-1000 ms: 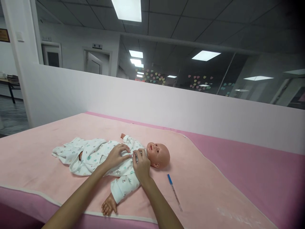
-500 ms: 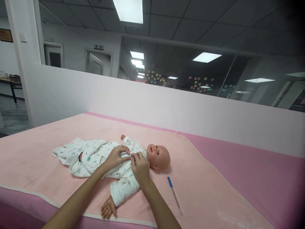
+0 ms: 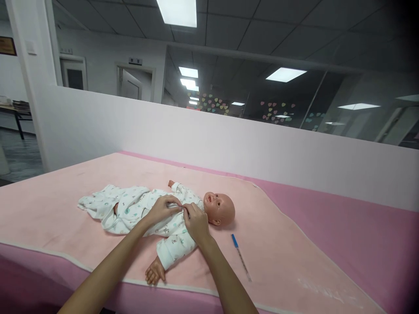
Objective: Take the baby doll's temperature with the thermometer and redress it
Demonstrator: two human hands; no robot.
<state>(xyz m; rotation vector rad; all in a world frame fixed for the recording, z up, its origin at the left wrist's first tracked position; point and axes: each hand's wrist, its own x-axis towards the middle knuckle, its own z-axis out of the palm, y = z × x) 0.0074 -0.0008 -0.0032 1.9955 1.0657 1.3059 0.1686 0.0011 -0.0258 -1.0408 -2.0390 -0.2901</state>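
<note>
A baby doll (image 3: 220, 209) lies on its back on a peach-coloured mat (image 3: 281, 261), its head to the right. It wears a white printed baby outfit (image 3: 131, 213) with long sleeves. Over the chest, my left hand (image 3: 164, 208) pinches the front of the outfit between thumb and fingers. Touching it at the fingertips, my right hand (image 3: 196, 220) grips the cloth just below the doll's neck. The small spot between my fingertips is too small to make out. One doll arm stretches toward me, the other away.
A pen with a blue cap (image 3: 240, 257) lies on the mat right of my right forearm. Pink padding (image 3: 343, 213) shows beyond the mat. Behind the bed stands a low white wall (image 3: 229, 139) with glass above it.
The whole view has shifted slightly, with the doll a little higher and further right in it. My hands stay at the doll's chest, their fingertips still together on the outfit.
</note>
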